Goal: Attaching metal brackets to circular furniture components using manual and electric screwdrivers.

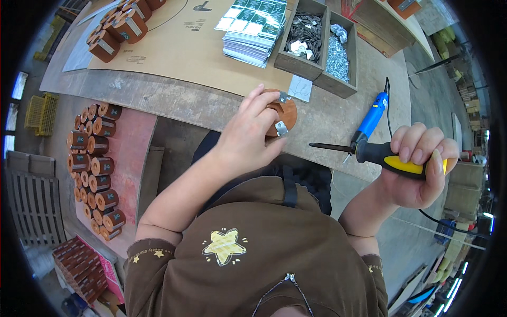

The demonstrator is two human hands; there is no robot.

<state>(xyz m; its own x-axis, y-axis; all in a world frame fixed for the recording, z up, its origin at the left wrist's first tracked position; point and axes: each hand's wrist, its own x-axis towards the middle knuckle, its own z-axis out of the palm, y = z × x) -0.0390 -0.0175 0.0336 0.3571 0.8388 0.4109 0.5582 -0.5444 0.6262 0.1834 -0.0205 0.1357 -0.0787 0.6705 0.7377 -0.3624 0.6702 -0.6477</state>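
Observation:
My left hand [240, 132] is closed on a round reddish-brown wooden piece [289, 112] at the table's near edge. Its fingers lie over the top and hide part of the piece. Two small metal brackets, one at the far side [283, 96] and one at the near side [281, 128], sit on its face. To the right, my right hand [422, 191] grips a screwdriver [376, 153] by its black and yellow handle. The dark shaft points left toward the wooden piece, apart from it. Just beyond lies a blue corded electric screwdriver [374, 116] on the tabletop.
Two wooden bins, one with dark parts [303, 31] and one with silvery screws [338, 61], stand at the back beside a stack of printed sheets [251, 39]. Brown cylinders [129, 26] cluster at back left. More cylinders [100, 166] fill a pink-topped surface [127, 158] to the left.

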